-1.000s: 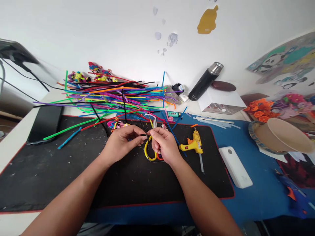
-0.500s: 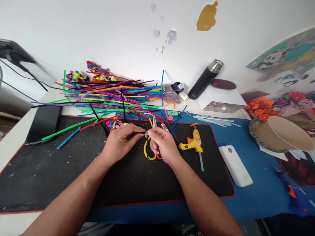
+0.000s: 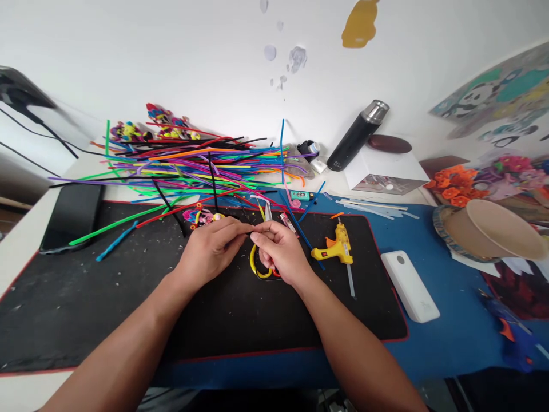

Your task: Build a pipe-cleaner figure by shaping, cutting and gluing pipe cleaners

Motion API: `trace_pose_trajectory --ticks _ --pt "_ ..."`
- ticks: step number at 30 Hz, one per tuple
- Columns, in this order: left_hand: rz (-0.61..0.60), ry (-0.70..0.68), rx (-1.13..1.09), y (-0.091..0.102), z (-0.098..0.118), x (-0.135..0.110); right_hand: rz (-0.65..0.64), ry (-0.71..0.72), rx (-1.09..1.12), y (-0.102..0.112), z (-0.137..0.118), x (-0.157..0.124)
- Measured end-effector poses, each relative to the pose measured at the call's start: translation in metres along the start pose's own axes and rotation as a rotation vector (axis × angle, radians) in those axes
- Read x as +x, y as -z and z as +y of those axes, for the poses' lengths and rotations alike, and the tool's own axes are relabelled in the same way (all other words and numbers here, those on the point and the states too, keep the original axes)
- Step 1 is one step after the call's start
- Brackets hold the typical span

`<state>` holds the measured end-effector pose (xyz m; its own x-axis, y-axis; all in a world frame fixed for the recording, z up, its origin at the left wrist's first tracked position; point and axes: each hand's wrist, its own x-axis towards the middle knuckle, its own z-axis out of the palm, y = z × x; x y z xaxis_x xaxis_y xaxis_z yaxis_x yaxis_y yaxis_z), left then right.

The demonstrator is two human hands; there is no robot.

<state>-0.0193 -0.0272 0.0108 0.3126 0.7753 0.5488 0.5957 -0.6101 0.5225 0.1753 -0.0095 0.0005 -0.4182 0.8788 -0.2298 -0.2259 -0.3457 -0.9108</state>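
Note:
Over the black mat [image 3: 107, 320], my left hand [image 3: 214, 246] and my right hand [image 3: 278, 249] meet fingertip to fingertip. Both pinch a thin black pipe cleaner [image 3: 250, 233], mostly covered by the fingers. Beneath my right hand lie scissors with a yellow handle loop [image 3: 254, 264], their blades pointing toward the wall. A small colourful pipe-cleaner figure [image 3: 201, 216] rests just beyond my left hand. To the right of my right hand sits a yellow glue gun [image 3: 338, 245] with a clear stick poking from its rear.
Many coloured pipe cleaners [image 3: 193, 166] are heaped along the wall, near a black thermos [image 3: 358, 137]. A phone [image 3: 72, 214] lies at the left. A white power bank [image 3: 410, 286], glue sticks [image 3: 373, 207] and a beige bowl [image 3: 501, 232] are on the right.
My fingertips have drawn closer together, covering more of the black pipe cleaner. The camera view has shifted slightly; nothing else has visibly moved.

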Motion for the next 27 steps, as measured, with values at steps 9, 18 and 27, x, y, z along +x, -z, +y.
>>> trace_pose_trajectory --ticks 9,18,27 --pt "-0.082 0.177 -0.138 0.004 0.001 0.003 -0.016 -0.012 -0.009 0.0 -0.002 -0.001" --pt "-0.16 0.167 -0.228 0.016 -0.001 0.008 -0.059 -0.053 -0.015 0.0 -0.007 -0.002" --pt "-0.159 0.164 -0.225 0.015 0.001 0.007 -0.064 -0.062 -0.019 0.001 -0.004 -0.002"
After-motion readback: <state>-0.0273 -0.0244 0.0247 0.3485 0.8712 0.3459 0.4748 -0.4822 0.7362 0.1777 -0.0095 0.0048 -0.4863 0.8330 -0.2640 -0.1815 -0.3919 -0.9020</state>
